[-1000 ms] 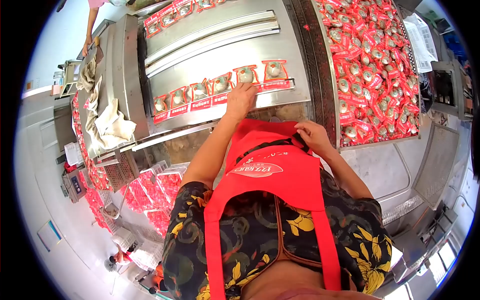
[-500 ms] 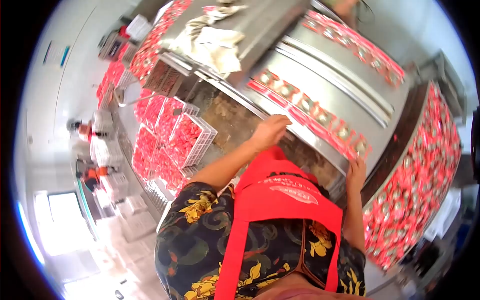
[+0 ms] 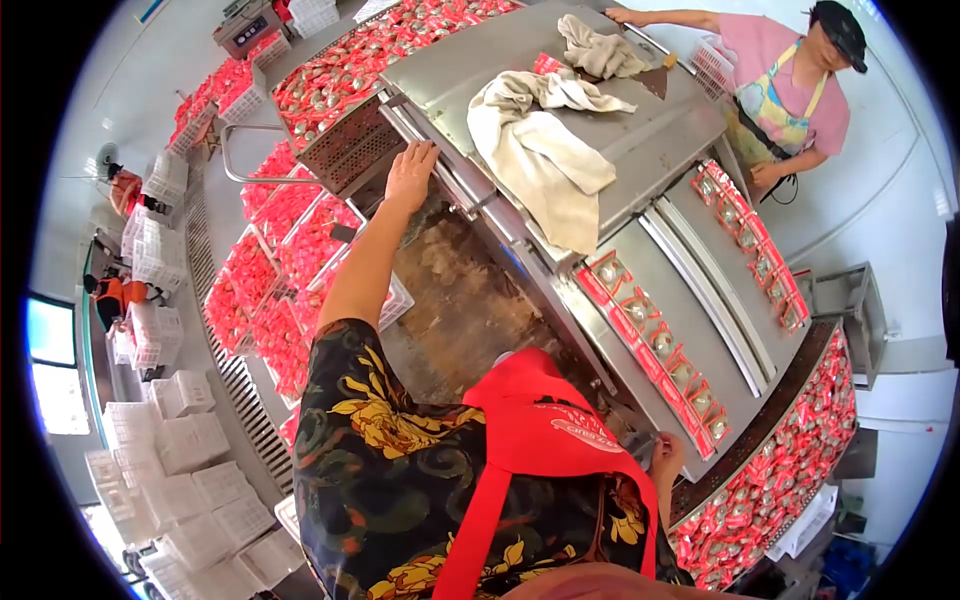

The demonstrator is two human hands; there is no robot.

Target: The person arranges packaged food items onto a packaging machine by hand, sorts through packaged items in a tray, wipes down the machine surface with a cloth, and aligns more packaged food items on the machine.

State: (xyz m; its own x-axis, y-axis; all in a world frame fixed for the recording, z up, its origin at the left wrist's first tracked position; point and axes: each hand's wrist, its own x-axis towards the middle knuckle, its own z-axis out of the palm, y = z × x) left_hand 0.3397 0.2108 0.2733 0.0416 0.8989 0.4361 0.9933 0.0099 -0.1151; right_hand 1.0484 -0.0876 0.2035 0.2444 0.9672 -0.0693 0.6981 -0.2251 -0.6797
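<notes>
My left hand (image 3: 410, 178) reaches forward to the left end of a large steel packing machine lid (image 3: 440, 75), its fingers over the handle bar (image 3: 455, 190) along the near edge. Low beside the machine's near right corner is my right hand (image 3: 667, 460), fingers loosely bent and nothing visible in them. Just beyond it, a row of red and clear plastic pouches (image 3: 660, 345) with round contents lies along the steel bed (image 3: 690, 290). A second row of pouches (image 3: 750, 240) lies on the far side, past two long metal bars (image 3: 710, 300).
Cloths (image 3: 540, 140) lie on the lid. Across the machine, a co-worker (image 3: 785, 100) holds the far handle. A bin heaped with pouches (image 3: 780, 470) stands at the right, another pouch-filled bin (image 3: 370, 60) at the far left. Crates of red packs (image 3: 265, 300) sit left of me.
My left hand has gone from the near pouch row to the lid's handle bar. My right hand has come off the row's end. The view has swung, bringing the co-worker in.
</notes>
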